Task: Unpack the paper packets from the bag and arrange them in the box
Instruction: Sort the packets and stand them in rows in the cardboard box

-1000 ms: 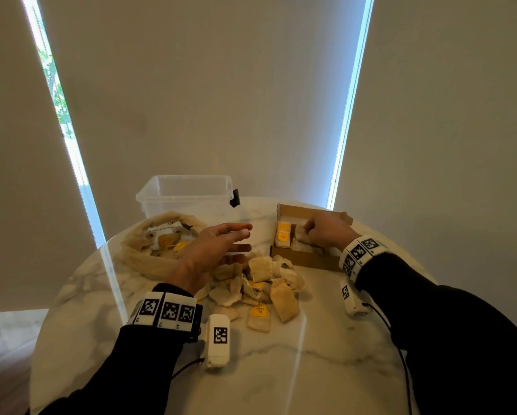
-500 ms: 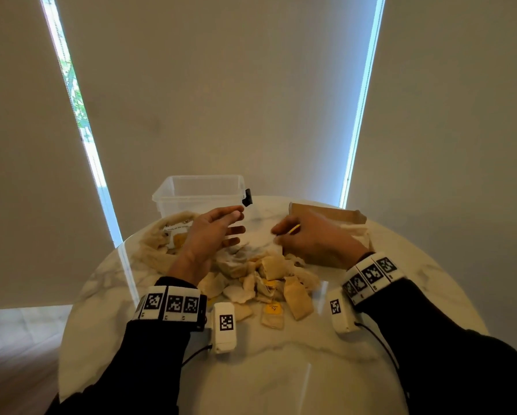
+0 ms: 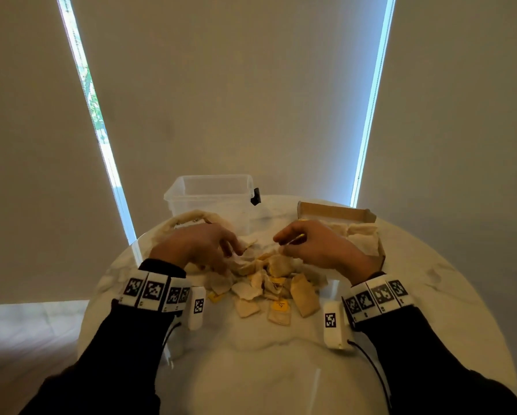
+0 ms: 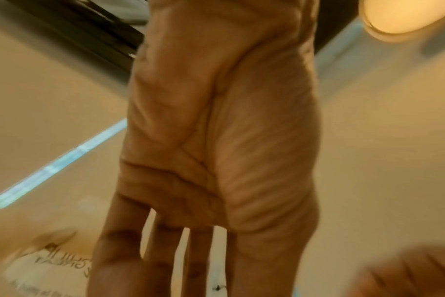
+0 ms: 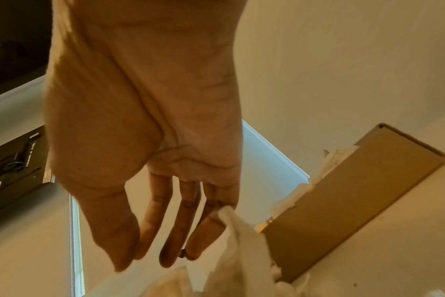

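Note:
A heap of beige paper packets (image 3: 275,277), some with yellow tags, lies mid-table. My left hand (image 3: 231,250) reaches down onto the heap's left side; its fingers (image 4: 165,251) look straight and hold nothing. My right hand (image 3: 281,242) hovers over the heap's right side with relaxed fingers (image 5: 170,231), and a white packet (image 5: 236,251) touches the little finger. The cardboard box (image 3: 341,211) stands behind the right hand with pale packets (image 3: 362,235) in it. The beige cloth bag (image 3: 191,217) lies behind the left hand, its inside hidden.
A clear plastic tub (image 3: 212,196) stands at the back between bag and box. The round marble table (image 3: 281,369) has bare surface near me. Drawn blinds close off the far side.
My right hand left the box and came left over the heap. My left hand dropped from a raised, spread pose down onto the packets.

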Tool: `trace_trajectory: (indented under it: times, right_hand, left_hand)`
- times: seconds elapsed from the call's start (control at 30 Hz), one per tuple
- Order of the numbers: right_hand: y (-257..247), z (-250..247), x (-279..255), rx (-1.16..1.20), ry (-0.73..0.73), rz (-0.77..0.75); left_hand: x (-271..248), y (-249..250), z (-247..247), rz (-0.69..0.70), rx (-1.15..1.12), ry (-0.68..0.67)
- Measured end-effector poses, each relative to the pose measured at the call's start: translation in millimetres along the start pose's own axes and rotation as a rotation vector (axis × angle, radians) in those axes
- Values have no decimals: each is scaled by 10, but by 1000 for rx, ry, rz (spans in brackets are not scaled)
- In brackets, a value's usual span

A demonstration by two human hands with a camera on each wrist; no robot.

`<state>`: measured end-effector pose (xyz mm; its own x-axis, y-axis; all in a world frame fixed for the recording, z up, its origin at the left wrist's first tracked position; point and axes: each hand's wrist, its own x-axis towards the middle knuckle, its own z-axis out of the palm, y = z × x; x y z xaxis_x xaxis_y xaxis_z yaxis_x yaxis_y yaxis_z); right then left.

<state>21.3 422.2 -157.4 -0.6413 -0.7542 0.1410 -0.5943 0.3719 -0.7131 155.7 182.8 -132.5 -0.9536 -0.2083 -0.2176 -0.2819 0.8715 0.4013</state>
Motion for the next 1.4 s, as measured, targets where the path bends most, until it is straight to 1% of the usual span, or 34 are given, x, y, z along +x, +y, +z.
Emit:
trace_trajectory:
  times: [0.1,0.17,0.23,0.33,0.43,0.47,0.53,0.6,0.63,0.67,0.77,0.8,0.83,0.87,0.93,1.0,1.1,1.27,1.33,1.4]
  right_hand:
    - [-28,31,-30,157,70,-15]
    - [-41,55,-61,206,74,-20]
    - [-9,72,-76,229,75,-6]
    - [16,93,-106,286,42,-2]
    - [-17,173,-116,295,-34,-12]
    - [-19,196,-114,286,-32,3]
    - [36,213,-89,242,27,50]
    - [130,185,-54,219,93,102]
    - [168,156,-41,227,117,118]
    - [187,124,-40,229,136,127]
    - [248,61,-27,126,140,147]
    - [253,57,-28,84,122,156]
    - [253,60,-29,49,94,170]
    - [252,69,-25,27,64,187]
    - [243,80,-31,8,-1,212]
    - [217,81,-45,15,-38,229]
    - [202,74,-42,12,-38,224]
    - [169,72,-68,18,-29,200]
    - [163,48,-81,39,-25,192]
    - [151,16,-102,99,-17,162]
  left_hand:
    - [110,82,77,-63,341,90]
    - [140,98,79,-56,411,145]
    - [123,136,22,-14,353,190]
    - [84,264,-31,66,142,244]
    - [70,409,-22,146,-68,197]
    - [72,440,-24,163,-103,189]
    - [46,450,-55,166,-129,218]
    - [-12,384,-97,112,-107,261]
    - [-46,331,-101,59,-79,246]
    - [-84,275,-87,-8,-40,195]
    - [-189,185,64,-199,70,-86]
    - [-210,188,125,-225,82,-166]
    - [-216,198,179,-223,88,-213]
    - [-202,210,219,-203,88,-226]
    - [-127,219,271,-156,6,-189]
    - [-17,226,306,-132,-96,-103]
    - [133,300,331,-166,-22,16]
    - [249,430,353,-220,17,43]
    - [240,436,330,-186,14,83]
    - [209,439,271,-98,32,185]
